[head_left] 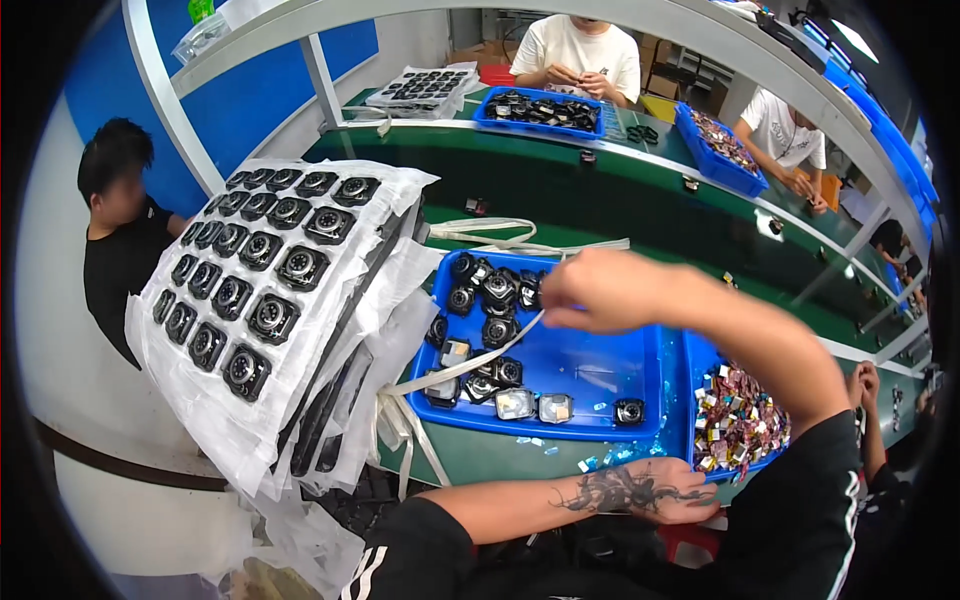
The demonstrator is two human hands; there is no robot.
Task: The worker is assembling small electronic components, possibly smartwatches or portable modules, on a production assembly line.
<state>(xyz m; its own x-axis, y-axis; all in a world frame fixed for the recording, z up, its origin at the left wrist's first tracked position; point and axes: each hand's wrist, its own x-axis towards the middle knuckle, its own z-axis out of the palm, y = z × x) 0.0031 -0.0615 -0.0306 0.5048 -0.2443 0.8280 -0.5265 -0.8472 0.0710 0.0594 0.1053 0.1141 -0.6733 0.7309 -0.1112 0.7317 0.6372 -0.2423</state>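
Note:
My right hand (597,290) reaches over the blue tray (610,355), fingers curled closed. A white strip (478,360) runs from the tray's left edge up to its fingertips, which look pinched on it. Black watch-like round-faced cases (499,288) crowd the tray's left part; a single case (629,411) sits at its right front corner. Two cases with pale square tops (515,404) lie along the front. My tattooed left hand (668,490) is low at the table's front edge, beside a bin of small parts. Its fingers are bent together, and what they hold is hidden.
At left, stacked white-lined sheets (225,265) hold rows of black cases. Right of the tray stands a blue bin of small colourful parts (735,415). Blue scraps (600,460) litter the green table. Beyond runs a green conveyor (400,160); several people work around it.

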